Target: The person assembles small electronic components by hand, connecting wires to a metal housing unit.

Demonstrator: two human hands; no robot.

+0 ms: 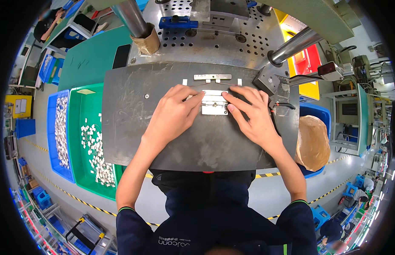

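Observation:
A small silver metal fixture block (215, 109) lies on the dark work plate, with thin wire-like pieces across its middle. My left hand (169, 111) closes at its left end, index fingertip against the upper strip and thumb just below. From the other side, my right hand (253, 114) touches the right end with index finger and thumb, its other fingers bent. What is pinched under the fingertips is too small to tell. Beyond the block sits a narrow metal bar (212, 77). White connectors (239, 81) with thin wires lie around the bar.
Left of the plate stand a green bin (89, 140) and a blue bin (51, 127) with many small white parts. Dark-handled pliers (284, 105) lie right. Steel press columns (133, 19) rise beyond the plate. A brown paper-lined bin (312, 142) stands right.

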